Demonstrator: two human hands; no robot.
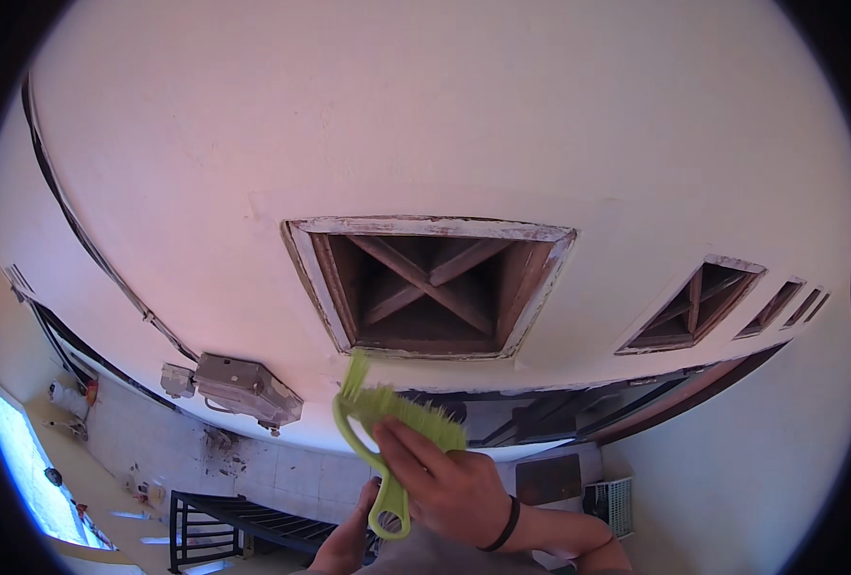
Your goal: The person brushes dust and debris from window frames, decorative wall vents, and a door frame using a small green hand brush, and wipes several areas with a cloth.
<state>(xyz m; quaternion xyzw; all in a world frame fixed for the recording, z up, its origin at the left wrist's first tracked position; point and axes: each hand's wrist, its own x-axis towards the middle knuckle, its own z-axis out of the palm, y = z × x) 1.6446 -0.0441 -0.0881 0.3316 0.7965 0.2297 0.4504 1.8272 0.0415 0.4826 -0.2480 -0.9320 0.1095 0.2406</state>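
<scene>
Looking up at a white wall, with a grey metal box (pixel 243 385) mounted at the left. Left hand (pixel 347 542) sits low, its fingers touching the brush handle's bottom loop; can't tell if they're gripping. Lime green brush (pixel 390 431) is raised just under the square wooden vent (pixel 429 286). Right hand (pixel 449 484) has its fingers wrapped around the brush. 3 more vents (pixel 696 305) run off to the right.

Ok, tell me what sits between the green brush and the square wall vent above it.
Nothing: in the head view only a narrow strip of bare white wall separates the green brush bristles from the square vent frame.
</scene>
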